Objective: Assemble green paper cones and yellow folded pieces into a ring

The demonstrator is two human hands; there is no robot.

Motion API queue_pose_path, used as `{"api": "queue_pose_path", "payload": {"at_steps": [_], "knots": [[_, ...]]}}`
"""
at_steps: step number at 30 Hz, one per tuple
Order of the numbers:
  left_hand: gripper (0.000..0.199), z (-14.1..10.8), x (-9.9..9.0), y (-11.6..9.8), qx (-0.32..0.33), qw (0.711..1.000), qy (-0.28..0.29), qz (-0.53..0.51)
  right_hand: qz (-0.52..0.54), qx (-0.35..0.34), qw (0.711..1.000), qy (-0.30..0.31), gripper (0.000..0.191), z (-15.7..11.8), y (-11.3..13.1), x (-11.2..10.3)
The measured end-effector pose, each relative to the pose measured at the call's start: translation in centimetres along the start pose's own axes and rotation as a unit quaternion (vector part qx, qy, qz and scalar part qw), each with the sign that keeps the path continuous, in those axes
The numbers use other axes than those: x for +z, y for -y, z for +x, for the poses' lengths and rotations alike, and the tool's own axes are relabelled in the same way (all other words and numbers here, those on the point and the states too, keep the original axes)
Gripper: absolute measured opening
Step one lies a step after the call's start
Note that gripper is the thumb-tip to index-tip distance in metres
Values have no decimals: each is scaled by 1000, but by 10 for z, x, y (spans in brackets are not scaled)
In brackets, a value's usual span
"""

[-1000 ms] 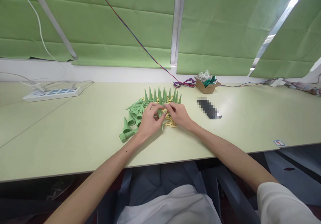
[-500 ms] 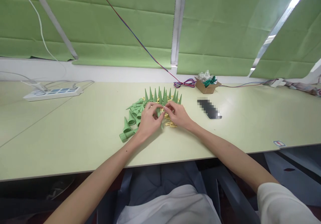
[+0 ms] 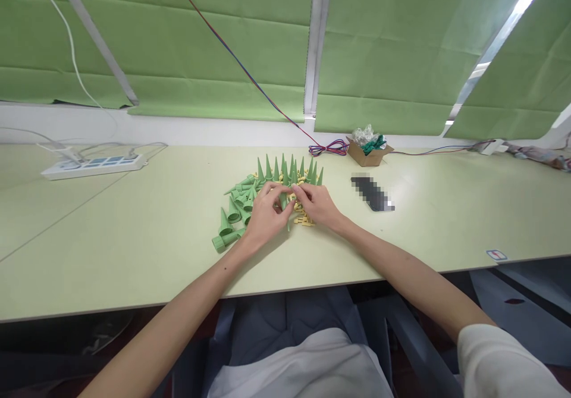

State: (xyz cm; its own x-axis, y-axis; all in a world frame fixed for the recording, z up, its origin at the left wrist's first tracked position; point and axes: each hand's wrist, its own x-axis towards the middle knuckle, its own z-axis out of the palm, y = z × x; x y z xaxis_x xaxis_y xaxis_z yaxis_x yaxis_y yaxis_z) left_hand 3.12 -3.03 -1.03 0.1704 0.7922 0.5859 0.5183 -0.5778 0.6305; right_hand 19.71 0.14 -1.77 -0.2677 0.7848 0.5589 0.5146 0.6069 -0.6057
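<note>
My left hand [image 3: 268,210] is closed round a green cone [image 3: 284,200] whose tip points down toward me. Touching or nearly touching its upper end, my right hand [image 3: 317,203] has its fingers pinched together; what they hold, if anything, is too small to make out. Behind both hands stand several upright green cones [image 3: 268,168] in a row. More green cones [image 3: 225,222] lie in a loose pile left of my left hand. Small yellow parts [image 3: 304,221] are scattered beside and beneath my right hand, and some show among the upright cones.
A cardboard box [image 3: 368,157] with clear plastic and green material stands at the back. Near it are coiled wires [image 3: 329,147] and a pixelated dark object [image 3: 373,193]. A white power strip [image 3: 94,165] lies on the table [image 3: 156,237] at the left.
My fingers have shifted slightly around the top of the held cone, and the cone is tilted a little differently. The pile and the standing cones look the same.
</note>
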Motion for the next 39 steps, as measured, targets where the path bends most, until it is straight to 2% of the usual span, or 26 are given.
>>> {"api": "queue_pose_path", "payload": {"at_steps": [5, 9, 25, 29, 33, 39], "knots": [[14, 1, -1, 0, -26, 999, -24, -3, 38, -3, 999, 20, 28, -1, 1, -1], [13, 1, 0, 2, -19, 1000, -23, -1, 59, -22, 997, 36, 19, -2, 1, 0], [18, 0, 0, 1, 2, 1000, -3, 12, -6, -6, 1000, 21, 47, 1, 0, 1], [17, 1, 0, 2, -20, 1000, -21, 0, 7, 13, 1000, 6, 39, -1, 1, 0], [14, 1, 1, 4, -25, 999, -31, -1, 41, -1, 999, 33, 22, -3, 4, -2], [14, 1, 0, 3, -17, 1000, -23, 8, 42, -22, 998, 40, 20, -2, 3, 0]]}}
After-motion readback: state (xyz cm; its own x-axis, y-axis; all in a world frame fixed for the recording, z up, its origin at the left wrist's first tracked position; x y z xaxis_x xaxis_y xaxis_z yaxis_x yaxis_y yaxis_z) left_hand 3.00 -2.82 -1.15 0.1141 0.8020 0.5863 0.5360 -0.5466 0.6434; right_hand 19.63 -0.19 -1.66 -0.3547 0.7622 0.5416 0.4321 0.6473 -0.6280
